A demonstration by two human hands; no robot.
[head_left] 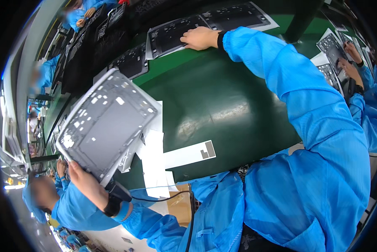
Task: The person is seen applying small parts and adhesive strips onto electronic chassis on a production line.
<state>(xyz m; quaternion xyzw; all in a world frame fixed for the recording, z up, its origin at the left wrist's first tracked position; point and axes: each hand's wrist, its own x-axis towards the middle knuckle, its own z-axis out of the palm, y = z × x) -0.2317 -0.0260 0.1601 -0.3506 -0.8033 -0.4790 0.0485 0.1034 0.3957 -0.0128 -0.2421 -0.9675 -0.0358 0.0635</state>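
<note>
My left hand (86, 183) grips a flat panel (112, 117) by its lower edge, thumb on the face. This panel is grey, with rounded corners and many small shiny pieces on its surface; it is held tilted above the left side of the table. Across the table, my right hand (200, 38) rests on a dark panel (171, 35) of similar shape. Its fingers are bent and drawn together at that panel's surface; anything pinched between them is too small to make out. Another dark panel (236, 19) lies just right of it.
A green mat (226, 96) covers the table. White paper strips (154, 157) and a white sheet with a grey patch (190, 155) lie near its front edge. One more dark panel (131, 63) is behind the held one. Co-workers sit left and right; a cable (159, 199) hangs below my left wrist.
</note>
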